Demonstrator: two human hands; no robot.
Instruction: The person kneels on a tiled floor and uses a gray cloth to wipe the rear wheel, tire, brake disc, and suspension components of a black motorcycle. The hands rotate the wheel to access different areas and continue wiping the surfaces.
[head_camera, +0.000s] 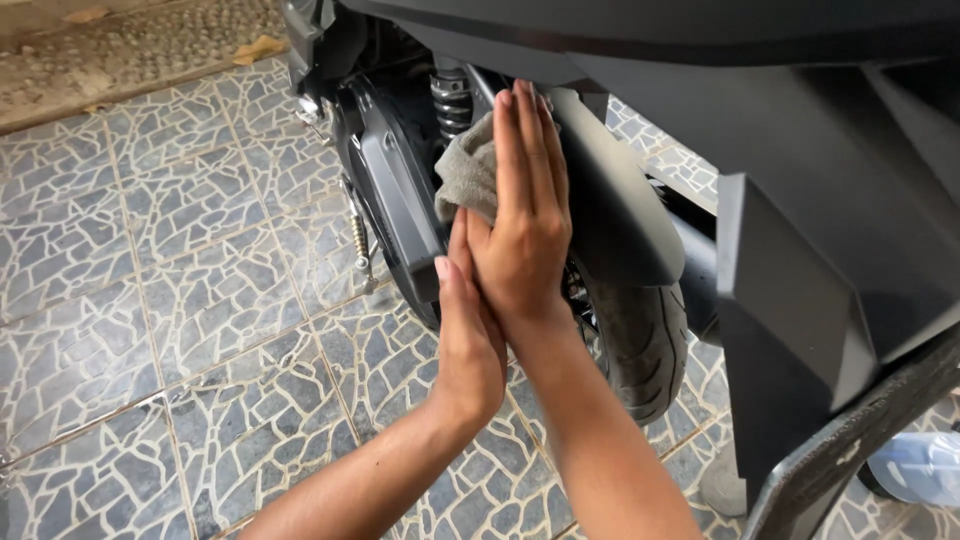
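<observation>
My right hand (525, 215) lies flat, fingers straight and together, pressing a grey cloth (465, 170) against the inner side of a scooter's black rear mudguard (615, 200). The cloth bunches out to the left of its fingers. My left hand (470, 335) is flat too, standing on edge just below and leaning against the right hand's thumb side; it holds nothing. Under the mudguard, the rear tyre (640, 340) shows to the right of my wrists.
Black bodywork (830, 180) overhangs the top and right. A chrome shock spring (450, 100) stands above the cloth, a small stand spring (358, 235) to the left. Grey mosaic floor tiles (180, 250) spread to the left. A clear plastic container (920, 465) lies at the lower right.
</observation>
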